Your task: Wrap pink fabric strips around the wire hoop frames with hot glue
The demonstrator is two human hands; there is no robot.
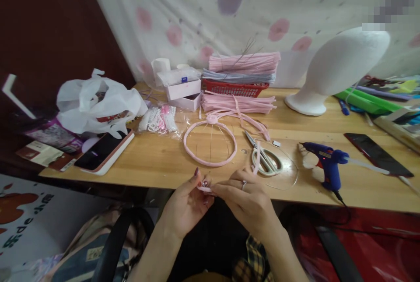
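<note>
Just off the table's front edge, my left hand (187,205) and my right hand (246,199) come together, both with fingers closed in a pinch. Between them is the short curled end of a pink pipe cleaner (205,189). A straight pink length (257,159) sticks up behind my right hand; whether it is the same piece I cannot tell. Beyond the hands lies a ring wrapped in pink pipe cleaner (186,150), with a small pink rosette (212,118) at its top and thin wires inside. Scissors (267,163) with pale handles rest right of the ring.
Blue glue gun (331,172), its red light lit, and a dark phone (377,155) lie right. Pink pipe cleaner bundles (239,103) and a red basket (236,89) stand behind. A foam head (341,67) is back right; another phone (103,153), bead bags (160,119) and a drink cup are left.
</note>
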